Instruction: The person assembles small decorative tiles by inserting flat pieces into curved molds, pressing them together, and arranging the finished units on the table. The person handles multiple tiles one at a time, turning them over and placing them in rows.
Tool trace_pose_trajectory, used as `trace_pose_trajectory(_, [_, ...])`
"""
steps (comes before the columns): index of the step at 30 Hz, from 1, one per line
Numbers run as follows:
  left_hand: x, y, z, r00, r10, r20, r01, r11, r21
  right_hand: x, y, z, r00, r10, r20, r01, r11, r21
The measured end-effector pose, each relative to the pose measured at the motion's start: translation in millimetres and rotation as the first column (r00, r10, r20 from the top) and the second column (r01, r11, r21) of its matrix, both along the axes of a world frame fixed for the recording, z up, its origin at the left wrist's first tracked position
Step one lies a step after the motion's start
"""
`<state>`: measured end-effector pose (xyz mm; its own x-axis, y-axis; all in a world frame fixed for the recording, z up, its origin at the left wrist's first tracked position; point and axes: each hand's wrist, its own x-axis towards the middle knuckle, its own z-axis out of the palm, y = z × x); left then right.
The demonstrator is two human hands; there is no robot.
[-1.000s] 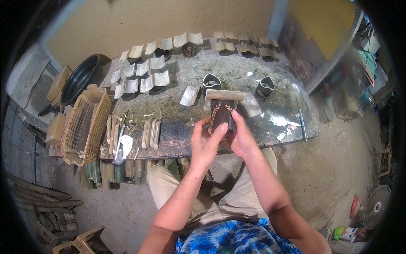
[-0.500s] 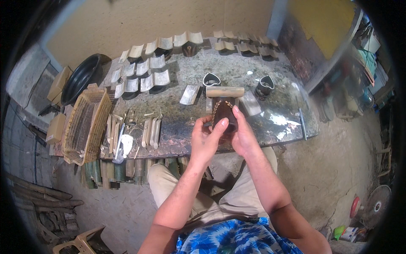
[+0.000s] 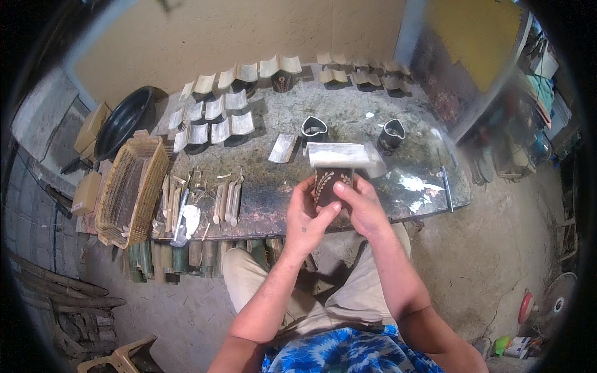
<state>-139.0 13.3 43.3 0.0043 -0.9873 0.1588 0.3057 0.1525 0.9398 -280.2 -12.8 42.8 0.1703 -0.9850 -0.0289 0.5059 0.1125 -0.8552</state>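
Both hands hold a dark brown cup (image 3: 327, 188), carved with pale leaf sprigs, just above the table's front edge. My left hand (image 3: 305, 217) wraps its left side, and my right hand (image 3: 367, 210) grips the right, both thumbs on the front. A pale curved bamboo piece (image 3: 339, 155) lies across the cup's far end. Beyond stand two dark heart-shaped cups, one left (image 3: 315, 129) and one right (image 3: 391, 135). To the left a loose curved bamboo piece (image 3: 283, 148) rests on the tabletop; another (image 3: 375, 160) shows partly behind the held one.
Rows of dark cups topped with curved bamboo pieces (image 3: 232, 123) fill the back of the table (image 3: 273, 180). At left are a woven basket (image 3: 104, 214), a black basin (image 3: 115, 127) and bamboo sticks (image 3: 234, 205). A metal rod (image 3: 447, 189) lies near the right edge.
The cup has come slightly nearer and tilted, so the curved piece's pale broad face now shows. Both hands shifted with it, and the right thumb moved down its front. The whole view shifted slightly.
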Motion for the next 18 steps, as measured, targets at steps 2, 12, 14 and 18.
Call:
trace_pose_trajectory(2, [1.7,-5.8,-4.4,0.998,-0.049,-0.031,0.048,0.998,-0.037,-0.9,0.9,4.9,0.999,-0.014,-0.044,0.011,0.996,-0.086])
trace_pose_trajectory(12, [17.4,-17.0,-5.4,0.990,-0.141,0.002,0.141,0.990,-0.030,5.6,-2.0,15.8,0.992,-0.066,-0.105,0.049,0.986,-0.158])
trace_pose_trajectory(14, [18.5,-17.3,-4.7,0.991,-0.136,0.003,0.136,0.991,-0.012,4.7,-0.5,17.1,0.982,-0.089,-0.169,0.056,0.980,-0.189])
trace_pose_trajectory(18, [12.7,-16.6,-3.1,0.952,0.130,0.279,-0.085,0.982,-0.168,11.3,3.6,21.7,0.955,-0.168,-0.244,0.110,0.966,-0.235])
